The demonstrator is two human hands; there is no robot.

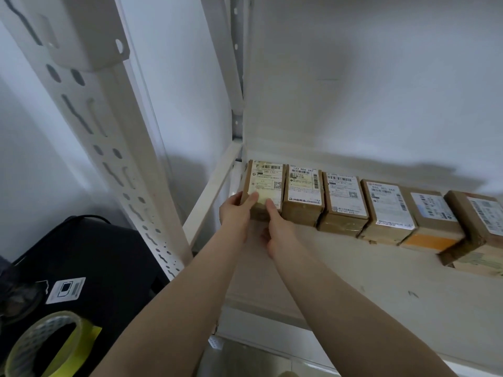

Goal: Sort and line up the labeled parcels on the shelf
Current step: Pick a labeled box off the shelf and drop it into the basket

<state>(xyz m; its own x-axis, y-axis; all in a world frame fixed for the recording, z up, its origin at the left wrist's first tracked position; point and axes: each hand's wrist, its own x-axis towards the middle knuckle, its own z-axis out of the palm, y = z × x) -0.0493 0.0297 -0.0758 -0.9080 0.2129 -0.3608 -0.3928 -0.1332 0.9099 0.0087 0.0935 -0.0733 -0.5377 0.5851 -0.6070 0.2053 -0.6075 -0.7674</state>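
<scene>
A row of 6 brown cardboard parcels with white labels (345,197) runs across the white metal shelf (381,281) from frame centre to right edge. Both hands clasp the leftmost parcel (265,183): left hand (235,213) on its left side, right hand (277,232) at its front. A tape roll (46,346) sits lower left.

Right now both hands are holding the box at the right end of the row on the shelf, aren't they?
Not quite. Both the left hand and the right hand do hold one box, but it is the box at the left end of the row on the shelf, next to the corner post. The head view shows this.
</scene>
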